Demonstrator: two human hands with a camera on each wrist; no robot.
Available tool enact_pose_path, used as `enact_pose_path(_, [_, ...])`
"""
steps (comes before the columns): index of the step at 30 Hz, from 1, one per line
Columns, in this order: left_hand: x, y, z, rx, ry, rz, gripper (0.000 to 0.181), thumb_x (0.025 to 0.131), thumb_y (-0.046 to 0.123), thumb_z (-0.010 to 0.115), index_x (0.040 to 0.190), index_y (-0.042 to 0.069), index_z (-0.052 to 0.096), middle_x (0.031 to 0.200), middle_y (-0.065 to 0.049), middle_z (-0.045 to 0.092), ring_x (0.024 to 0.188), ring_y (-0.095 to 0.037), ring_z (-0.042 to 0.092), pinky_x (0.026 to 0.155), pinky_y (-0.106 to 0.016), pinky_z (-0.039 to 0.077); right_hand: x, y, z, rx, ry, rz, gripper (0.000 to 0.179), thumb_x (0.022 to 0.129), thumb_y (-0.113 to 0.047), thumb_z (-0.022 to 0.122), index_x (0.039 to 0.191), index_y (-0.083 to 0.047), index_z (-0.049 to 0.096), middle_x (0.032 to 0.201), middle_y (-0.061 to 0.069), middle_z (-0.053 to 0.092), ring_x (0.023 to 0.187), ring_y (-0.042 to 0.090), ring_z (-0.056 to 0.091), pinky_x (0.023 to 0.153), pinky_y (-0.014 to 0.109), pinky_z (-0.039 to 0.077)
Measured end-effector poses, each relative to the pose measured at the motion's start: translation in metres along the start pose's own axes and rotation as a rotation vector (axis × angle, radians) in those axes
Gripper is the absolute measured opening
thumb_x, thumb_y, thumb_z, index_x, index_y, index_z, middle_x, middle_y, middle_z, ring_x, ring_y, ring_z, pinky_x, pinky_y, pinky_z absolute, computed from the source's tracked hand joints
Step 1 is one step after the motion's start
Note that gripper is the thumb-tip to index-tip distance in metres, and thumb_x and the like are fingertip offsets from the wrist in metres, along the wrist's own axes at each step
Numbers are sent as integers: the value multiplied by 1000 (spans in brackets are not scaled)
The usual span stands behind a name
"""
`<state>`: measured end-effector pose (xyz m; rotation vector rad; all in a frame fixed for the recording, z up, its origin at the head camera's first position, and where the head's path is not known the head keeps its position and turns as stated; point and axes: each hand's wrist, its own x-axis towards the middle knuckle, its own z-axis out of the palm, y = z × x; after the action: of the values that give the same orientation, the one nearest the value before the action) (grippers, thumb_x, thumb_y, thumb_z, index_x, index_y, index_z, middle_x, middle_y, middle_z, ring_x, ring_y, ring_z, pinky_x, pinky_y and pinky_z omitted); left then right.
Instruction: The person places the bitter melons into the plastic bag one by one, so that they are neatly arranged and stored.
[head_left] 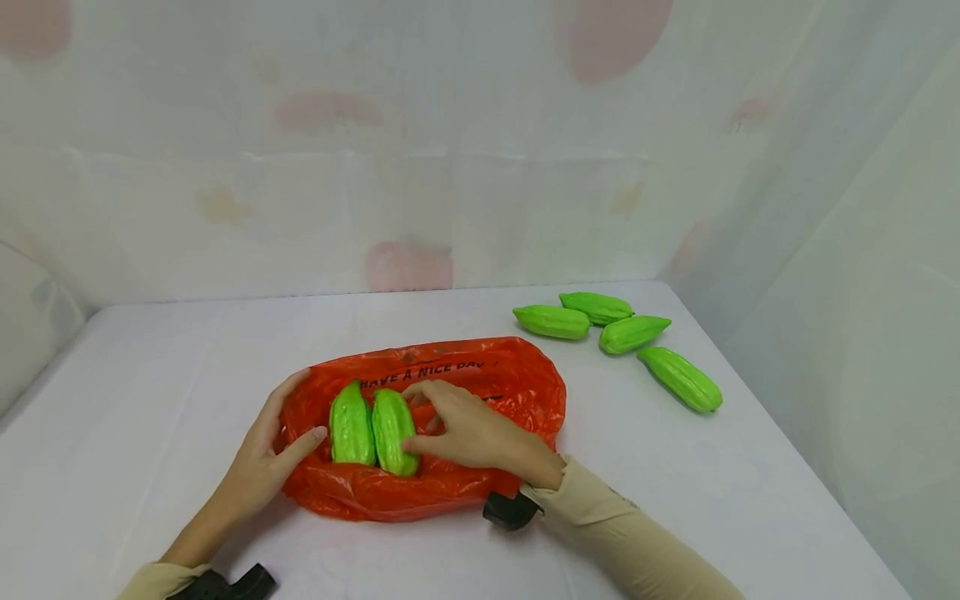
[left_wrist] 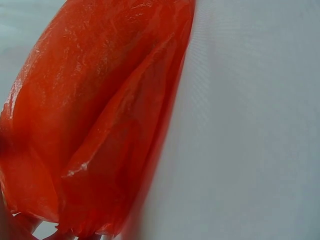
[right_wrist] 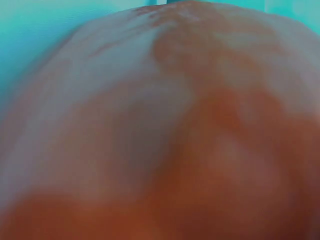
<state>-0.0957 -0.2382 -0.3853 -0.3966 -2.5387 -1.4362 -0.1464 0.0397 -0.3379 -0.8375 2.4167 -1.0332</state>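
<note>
A red plastic bag (head_left: 536, 379) lies on the white bench (head_left: 180, 400), its wide mouth facing up and the near wall slumped low. Printed lettering (head_left: 427, 375), "HAVE A NICE DAY", runs along the inside of the far wall. In the left part of the bag, two ribbed green gourds sit side by side, pointed ends away: the left gourd (head_left: 351, 425) and the right gourd (head_left: 393, 435).

The left hand (head_left: 262, 467) holds the bag's left rim, thumb on the inner side and fingers toward the outside. The right hand (head_left: 476, 429) reaches into the bag, thumb and fingers apart at the right gourd's right side; whether they grip it I cannot tell.

Four more gourds (head_left: 680, 379) lie outside the bag at the far right of the bench, three clustered and one nearer.
</note>
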Motion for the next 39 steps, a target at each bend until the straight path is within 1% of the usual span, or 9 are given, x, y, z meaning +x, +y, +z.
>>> enact_pose_path(3, [0, 0, 1, 2, 3, 5, 71, 95, 4, 59, 156, 19, 27, 149, 0, 39, 124, 4, 43, 92, -2, 38, -2, 1, -3, -37, 19, -23, 58, 91, -35, 72, 140, -14, 50, 135, 4, 58, 99, 9, 63, 86, 21, 52])
enact_pose_path(7, [-1, 0, 1, 9, 5, 3, 71, 95, 4, 59, 156, 19, 26, 150, -3, 39, 124, 3, 43, 92, -2, 38, -7, 4, -7, -87, 48, -48, 52, 92, -38, 69, 137, -16, 53, 136, 2, 58, 114, 16, 59, 97, 29, 50])
enact_pose_path(9, [-2, 0, 1, 13, 2, -3, 71, 95, 5, 59, 156, 19, 26, 150, -7, 39, 124, 4, 43, 92, -3, 39, -10, 4, -10, -91, 57, -47, 49, 93, -39, 68, 135, -16, 55, 136, 1, 58, 120, 19, 57, 101, 33, 48])
enact_pose_path(12, [-2, -1, 1, 19, 0, -16, 70, 96, 6, 59, 157, 19, 25, 151, -9, 38, 125, 4, 43, 93, -3, 38, -15, 6, -16, -67, 70, -44, 48, 94, -38, 67, 135, -16, 55, 136, 1, 58, 123, 21, 55, 103, 37, 47])
enact_pose_path(16, [-2, -2, 2, 30, -5, -30, 70, 97, 7, 58, 157, 21, 24, 152, -7, 37, 126, 5, 42, 94, -3, 37, -21, 9, -24, -31, 94, -67, 46, 94, -35, 67, 134, -14, 56, 135, 3, 58, 122, 24, 56, 102, 42, 48])
enact_pose_path(21, [-2, -2, 2, 25, -7, -30, 70, 97, 7, 58, 157, 21, 24, 151, -5, 38, 125, 5, 43, 93, -3, 38, -30, 14, -34, -5, 133, -97, 45, 94, -30, 68, 133, -11, 56, 134, 3, 59, 123, 26, 56, 103, 47, 48])
enact_pose_path(24, [-2, -1, 2, 24, -4, -27, 70, 97, 7, 58, 157, 21, 25, 151, -6, 37, 125, 5, 43, 93, -3, 38, -36, 17, -40, -1, 164, -102, 45, 94, -30, 69, 133, -12, 56, 133, 1, 59, 123, 25, 56, 102, 47, 48])
enact_pose_path(31, [-3, -2, 1, 25, -5, -30, 70, 97, 7, 58, 157, 20, 25, 152, -5, 37, 125, 5, 42, 93, -3, 39, -48, 25, -53, -37, 243, -94, 43, 92, -30, 71, 130, -15, 58, 128, -2, 61, 118, 17, 59, 101, 45, 49])
enact_pose_path(39, [-2, -3, 2, 26, -6, -28, 70, 97, 8, 58, 157, 20, 24, 152, -7, 36, 126, 6, 41, 93, -2, 38, -56, 34, -64, -40, 305, -113, 43, 91, -24, 73, 130, -11, 58, 126, 2, 64, 117, 21, 62, 99, 46, 52])
